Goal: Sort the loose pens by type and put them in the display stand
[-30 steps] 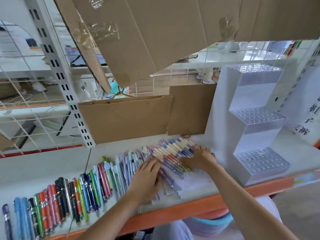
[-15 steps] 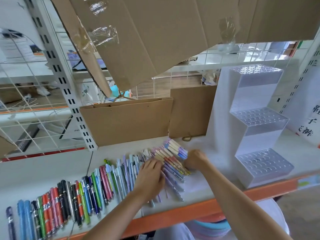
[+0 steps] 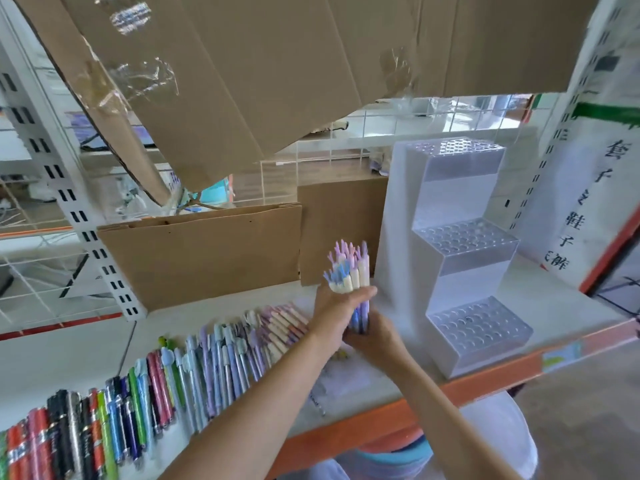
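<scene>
A bundle of pastel pens (image 3: 348, 271) with purple, blue and cream caps stands upright just left of the clear three-tier display stand (image 3: 464, 258). My left hand (image 3: 337, 308) grips the bundle around its middle. My right hand (image 3: 372, 336) holds the lower ends from below. A long row of loose pens (image 3: 156, 382) lies on the white shelf (image 3: 62, 355), running from red, black and green ones at the lower left to pink and cream ones beside my left hand. The stand's holes look empty.
Brown cardboard sheets (image 3: 201, 258) lean against the back of the shelf, and a large cardboard flap (image 3: 277, 64) hangs overhead. A perforated white upright (image 3: 72, 209) stands at the left. The shelf's orange front edge (image 3: 381, 424) runs below my arms.
Both hands were flat on the pastel pens lying on the shelf. They gathered a bunch and lifted it upright toward the display stand.
</scene>
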A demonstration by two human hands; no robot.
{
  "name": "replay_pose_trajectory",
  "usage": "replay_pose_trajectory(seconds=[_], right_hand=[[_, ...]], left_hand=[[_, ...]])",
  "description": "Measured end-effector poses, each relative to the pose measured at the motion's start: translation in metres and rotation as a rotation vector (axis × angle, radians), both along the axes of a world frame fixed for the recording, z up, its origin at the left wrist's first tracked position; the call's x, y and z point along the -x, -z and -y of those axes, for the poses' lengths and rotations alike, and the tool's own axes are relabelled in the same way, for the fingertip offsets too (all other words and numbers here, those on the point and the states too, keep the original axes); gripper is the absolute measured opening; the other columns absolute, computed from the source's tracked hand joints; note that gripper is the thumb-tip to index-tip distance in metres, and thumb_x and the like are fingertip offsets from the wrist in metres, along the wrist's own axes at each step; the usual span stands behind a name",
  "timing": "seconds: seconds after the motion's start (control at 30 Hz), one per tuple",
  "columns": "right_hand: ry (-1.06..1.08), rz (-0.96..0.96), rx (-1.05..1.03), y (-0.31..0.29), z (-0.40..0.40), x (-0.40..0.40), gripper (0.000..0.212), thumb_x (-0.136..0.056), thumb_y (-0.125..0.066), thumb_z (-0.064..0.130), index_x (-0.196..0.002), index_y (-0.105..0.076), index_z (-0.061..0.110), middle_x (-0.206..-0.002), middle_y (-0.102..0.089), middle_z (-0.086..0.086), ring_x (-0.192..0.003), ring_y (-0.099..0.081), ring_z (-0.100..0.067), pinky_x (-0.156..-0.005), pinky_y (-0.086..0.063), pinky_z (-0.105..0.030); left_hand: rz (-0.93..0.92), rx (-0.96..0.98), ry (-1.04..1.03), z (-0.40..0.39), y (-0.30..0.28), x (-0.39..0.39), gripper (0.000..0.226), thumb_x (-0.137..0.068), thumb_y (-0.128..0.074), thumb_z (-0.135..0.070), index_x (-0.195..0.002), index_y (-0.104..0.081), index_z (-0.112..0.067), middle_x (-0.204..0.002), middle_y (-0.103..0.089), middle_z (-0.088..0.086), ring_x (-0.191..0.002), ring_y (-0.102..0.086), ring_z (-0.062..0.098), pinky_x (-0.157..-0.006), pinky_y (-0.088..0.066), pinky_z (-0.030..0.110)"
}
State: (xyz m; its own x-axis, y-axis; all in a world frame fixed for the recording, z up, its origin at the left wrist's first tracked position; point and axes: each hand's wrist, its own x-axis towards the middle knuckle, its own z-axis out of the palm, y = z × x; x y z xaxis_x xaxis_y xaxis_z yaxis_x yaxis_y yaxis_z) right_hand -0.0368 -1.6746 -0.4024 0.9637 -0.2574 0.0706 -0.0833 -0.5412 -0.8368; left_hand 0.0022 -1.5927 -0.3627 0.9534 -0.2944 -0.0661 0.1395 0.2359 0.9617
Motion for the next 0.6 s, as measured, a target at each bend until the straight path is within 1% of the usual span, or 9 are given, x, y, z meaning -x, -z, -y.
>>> replay_pose_trajectory(seconds=[0.07, 0.17, 0.27, 0.33, 0.4, 0.47, 0.5, 0.53, 0.6], right_hand=[[-0.028, 0.084, 0.137, 0.006, 0.013, 0.000, 0.041, -0.072, -0.077, 0.023, -0.106, -0.056, 0.011, -0.093, -0.057, -0.001, -0.085, -0.053, -0.012, -0.069, -0.039, -0.018], [-0.034, 0.230, 0.491, 0.036, 0.037, 0.003, 0.045, -0.060, -0.057, 0.047, -0.081, -0.060, 0.007, -0.080, -0.054, 0.000, -0.074, -0.043, -0.014, -0.066, -0.040, -0.026], [-0.100, 0.168, 0.623, 0.056, 0.051, 0.008, 0.025, -0.069, -0.050, 0.035, -0.077, -0.064, 0.015, -0.073, -0.059, -0.001, -0.072, -0.051, -0.024, -0.064, -0.045, -0.031], [0.015, 0.073, 0.435, 0.051, 0.055, 0.010, 0.021, -0.083, -0.054, 0.013, -0.097, -0.068, 0.007, -0.094, -0.065, -0.008, -0.091, -0.058, -0.027, -0.082, -0.043, -0.030], [0.104, 0.003, 0.084, 0.032, 0.058, 0.012, 0.030, -0.085, -0.048, 0.000, -0.110, -0.063, 0.005, -0.109, -0.065, -0.011, -0.100, -0.059, -0.024, -0.096, -0.044, -0.034], [0.091, 0.124, -0.299, 0.003, 0.055, 0.015, 0.024, -0.088, -0.049, 0.009, -0.109, -0.061, 0.011, -0.105, -0.067, -0.005, -0.099, -0.059, -0.018, -0.099, -0.045, -0.038], [0.054, 0.181, -0.464, -0.014, 0.051, 0.016, 0.022, -0.090, -0.054, 0.015, -0.111, -0.060, 0.014, -0.106, -0.066, -0.001, -0.101, -0.060, -0.013, -0.099, -0.046, -0.032], [-0.012, 0.219, -0.583, -0.034, 0.047, 0.018, 0.027, -0.090, -0.060, 0.022, -0.116, -0.058, 0.016, -0.108, -0.064, 0.002, -0.102, -0.059, -0.008, -0.096, -0.046, -0.023], [-0.125, 0.221, -0.574, -0.062, 0.038, 0.014, 0.060, -0.076, -0.076, 0.033, -0.127, -0.047, 0.021, -0.113, -0.060, 0.003, -0.100, -0.057, -0.003, -0.088, -0.045, -0.013]], left_hand=[[0.086, -0.019, -0.050, 0.005, -0.007, 0.002, 0.034, -0.072, -0.072, 0.008, -0.072, -0.059, -0.023, -0.055, -0.064, -0.016, -0.054, -0.060, -0.002, -0.063, -0.050, 0.019], [0.210, -0.111, -0.070, 0.003, -0.001, 0.001, 0.034, -0.076, -0.069, 0.010, -0.074, -0.061, -0.024, -0.061, -0.065, -0.014, -0.061, -0.061, 0.000, -0.068, -0.051, 0.022], [0.241, -0.220, -0.046, 0.000, 0.019, 0.005, 0.025, -0.074, -0.072, 0.003, -0.084, -0.064, -0.018, -0.067, -0.065, -0.009, -0.062, -0.062, 0.002, -0.065, -0.051, 0.022], [0.245, -0.261, -0.023, -0.001, 0.030, 0.011, 0.019, -0.068, -0.074, -0.007, -0.081, -0.066, -0.018, -0.065, -0.066, -0.011, -0.061, -0.061, 0.001, -0.065, -0.049, 0.022], [0.258, -0.300, 0.001, -0.001, 0.034, 0.013, 0.016, -0.067, -0.075, -0.010, -0.074, -0.066, -0.021, -0.060, -0.066, -0.014, -0.060, -0.060, -0.002, -0.062, -0.048, 0.019], [0.274, -0.326, 0.031, -0.001, 0.033, 0.011, 0.021, -0.074, -0.073, -0.001, -0.078, -0.066, -0.020, -0.062, -0.065, -0.013, -0.059, -0.059, -0.003, -0.060, -0.047, 0.017], [0.280, -0.330, 0.052, 0.000, 0.030, 0.010, 0.020, -0.076, -0.070, 0.002, -0.083, -0.066, -0.016, -0.065, -0.064, -0.011, -0.059, -0.057, -0.002, -0.059, -0.046, 0.017], [0.295, -0.344, 0.086, 0.002, 0.028, 0.009, 0.019, -0.076, -0.069, 0.002, -0.088, -0.065, -0.012, -0.067, -0.063, -0.007, -0.058, -0.056, 0.001, -0.059, -0.045, 0.018], [0.336, -0.396, 0.183, 0.006, 0.019, 0.009, 0.022, -0.072, -0.067, -0.003, -0.091, -0.062, -0.012, -0.071, -0.061, -0.003, -0.060, -0.056, 0.006, -0.056, -0.044, 0.016]])
